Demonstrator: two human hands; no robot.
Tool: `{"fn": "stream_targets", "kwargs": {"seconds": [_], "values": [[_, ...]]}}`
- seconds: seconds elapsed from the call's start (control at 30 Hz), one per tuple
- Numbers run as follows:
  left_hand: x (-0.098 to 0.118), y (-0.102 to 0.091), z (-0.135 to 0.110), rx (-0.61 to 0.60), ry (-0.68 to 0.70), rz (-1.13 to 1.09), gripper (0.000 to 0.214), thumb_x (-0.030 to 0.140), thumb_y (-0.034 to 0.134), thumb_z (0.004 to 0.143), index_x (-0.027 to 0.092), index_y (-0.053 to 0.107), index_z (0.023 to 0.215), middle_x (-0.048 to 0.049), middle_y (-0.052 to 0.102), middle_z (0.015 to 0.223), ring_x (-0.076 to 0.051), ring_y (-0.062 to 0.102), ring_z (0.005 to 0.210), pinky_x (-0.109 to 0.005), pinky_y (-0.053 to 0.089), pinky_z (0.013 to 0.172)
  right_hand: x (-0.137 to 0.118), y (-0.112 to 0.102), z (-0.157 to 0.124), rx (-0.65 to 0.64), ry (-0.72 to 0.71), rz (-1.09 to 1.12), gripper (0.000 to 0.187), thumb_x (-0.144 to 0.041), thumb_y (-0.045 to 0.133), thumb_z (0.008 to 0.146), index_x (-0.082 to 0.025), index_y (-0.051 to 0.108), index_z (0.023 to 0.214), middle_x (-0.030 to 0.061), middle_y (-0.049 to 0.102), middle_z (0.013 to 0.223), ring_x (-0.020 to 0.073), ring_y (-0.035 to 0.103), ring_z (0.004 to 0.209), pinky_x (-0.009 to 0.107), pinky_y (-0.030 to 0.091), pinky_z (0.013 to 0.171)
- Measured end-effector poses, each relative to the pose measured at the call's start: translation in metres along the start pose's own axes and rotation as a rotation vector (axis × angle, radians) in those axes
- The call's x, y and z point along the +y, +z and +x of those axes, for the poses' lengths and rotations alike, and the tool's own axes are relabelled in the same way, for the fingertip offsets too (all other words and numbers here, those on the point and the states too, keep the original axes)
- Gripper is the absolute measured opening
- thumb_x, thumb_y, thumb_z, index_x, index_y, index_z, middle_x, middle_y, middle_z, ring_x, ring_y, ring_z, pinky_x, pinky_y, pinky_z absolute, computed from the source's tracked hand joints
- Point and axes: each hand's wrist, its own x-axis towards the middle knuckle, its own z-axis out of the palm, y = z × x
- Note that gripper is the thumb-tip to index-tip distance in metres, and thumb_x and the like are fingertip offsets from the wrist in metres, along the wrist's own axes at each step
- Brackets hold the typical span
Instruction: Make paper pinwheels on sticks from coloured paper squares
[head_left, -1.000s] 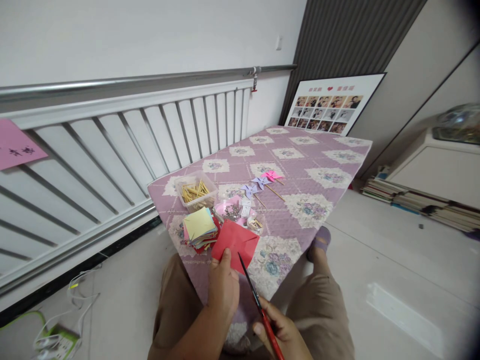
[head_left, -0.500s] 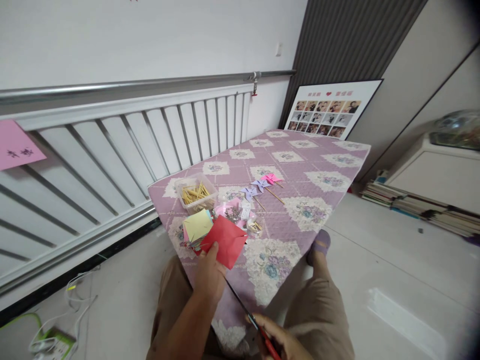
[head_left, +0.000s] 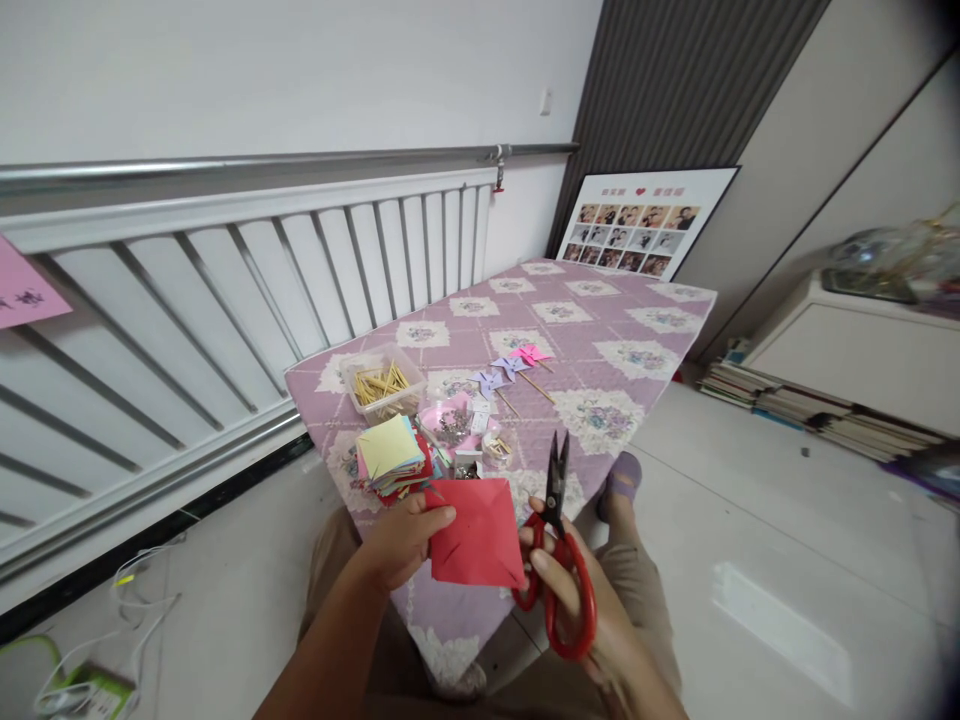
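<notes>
Above the purple floral fabric tablecloth (head_left: 452, 612), the left hand (head_left: 401, 540) pinches a square red paper sheet (head_left: 480, 530), best kept flat and steady, while the right hand (head_left: 609, 638) grasps red-handled metal scissors (head_left: 556, 495).

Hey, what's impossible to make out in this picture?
Head view:
Left hand: fingertips under the red paper, hidden by it.
Metal bits: too small to identify.
Poster photos: too small for detail.
Pink note: cut off by left edge.
Power strip: cut off by bottom edge.
</notes>
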Motion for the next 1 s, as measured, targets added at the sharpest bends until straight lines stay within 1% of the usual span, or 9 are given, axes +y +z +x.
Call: {"fn": "stream_targets", "kwargs": {"seconds": [0.07,0.2,0.33,0.43,0.57,0.67,0.77,0.87,1.0], "values": [[0.0,0.001,0.0,-0.088,-0.038,0.062,0.011,0.022,0.078,0.065,0.015,0.071,0.071,-0.0064,0.071,0.069,-0.018,0.065,0.062,-0.028,0.048,0.062,-0.005,0.014,0.001,-0.028,-0.02,-0.014,0.067,-0.042,0.079,0.067,-0.025,0.05,0.125,0.0044,0.065,0.092,0.0188,0.062,0.072,0.029,0.05,0.06],[-0.005,0.0,0.0,-0.162,-0.049,0.082,0.019,0.029,0.073,0.073,0.016,0.073,0.086,-0.0086,0.072,0.078,-0.02,0.066,0.07,-0.03,0.048,0.067,0.0,0.027,0.003,-0.048,-0.026,-0.006,0.062,-0.034,0.075,0.072,-0.025,0.048,0.127,0.0006,0.066,0.086,0.0139,0.06,0.062,0.024,0.049,0.055],[-0.019,-0.004,-0.002,-0.209,-0.025,-0.129,0.042,0.05,0.066,0.077,0.014,0.07,0.098,-0.0104,0.07,0.086,-0.018,0.062,0.07,-0.027,0.046,0.06,0.006,0.029,0.005,0.061,-0.087,0.032,0.066,-0.031,0.074,0.074,-0.027,0.041,0.132,-0.0014,0.066,0.087,0.0097,0.055,0.052,0.019,0.045,0.045],[-0.038,-0.003,-0.005,-0.205,-0.043,-0.27,0.058,0.059,0.069,0.069,0.016,0.065,0.108,-0.0108,0.068,0.098,-0.017,0.061,0.075,-0.025,0.046,0.059,0.009,0.03,0.008,0.146,-0.172,0.024,0.061,-0.034,0.073,0.074,-0.026,0.045,0.128,0.0011,0.067,0.095,0.0125,0.059,0.058,0.02,0.048,0.047],[-0.067,0.01,-0.007,-0.094,-0.029,-0.328,0.047,0.047,0.077,0.067,0.016,0.065,0.1,-0.0089,0.069,0.092,-0.016,0.062,0.076,-0.026,0.046,0.065,0.016,0.029,0.015,0.239,-0.298,0.04,0.049,-0.034,0.074,0.073,-0.026,0.052,0.117,0.0009,0.069,0.1,0.0171,0.064,0.086,0.023,0.054,0.073],[-0.077,0.023,-0.005,0.049,0.038,-0.351,0.03,0.032,0.079,0.068,0.018,0.064,0.09,-0.0038,0.07,0.083,-0.013,0.062,0.07,-0.024,0.046,0.065,0.024,0.026,0.017,0.235,-0.306,0.026,0.048,-0.034,0.073,0.076,-0.027,0.051,0.118,0.0015,0.068,0.104,0.0177,0.065,0.086,0.025,0.054,0.074],[-0.074,0.033,0.001,0.135,0.087,-0.333,0.029,0.028,0.079,0.068,0.018,0.064,0.092,-0.0048,0.072,0.09,-0.015,0.066,0.074,-0.025,0.048,0.065,0.029,0.022,0.016,0.187,-0.29,-0.007,0.049,-0.035,0.072,0.077,-0.027,0.049,0.119,0.0037,0.068,0.108,0.0197,0.066,0.089,0.027,0.054,0.075],[-0.066,0.038,0.005,0.125,0.113,-0.319,0.034,0.025,0.078,0.069,0.016,0.065,0.099,-0.0091,0.073,0.099,-0.019,0.068,0.084,-0.029,0.051,0.072,0.034,0.017,0.015,0.148,-0.287,-0.061,0.046,-0.036,0.069,0.081,-0.028,0.048,0.121,0.0032,0.069,0.107,0.0188,0.066,0.087,0.027,0.053,0.075],[-0.06,0.038,0.006,0.109,0.105,-0.314,0.036,0.021,0.078,0.067,0.016,0.066,0.1,-0.0089,0.073,0.1,-0.019,0.069,0.084,-0.03,0.053,0.077,0.037,0.013,0.017,0.138,-0.278,-0.094,0.047,-0.039,0.069,0.08,-0.028,0.047,0.121,0.0022,0.069,0.101,0.0183,0.065,0.083,0.028,0.053,0.075]]}}
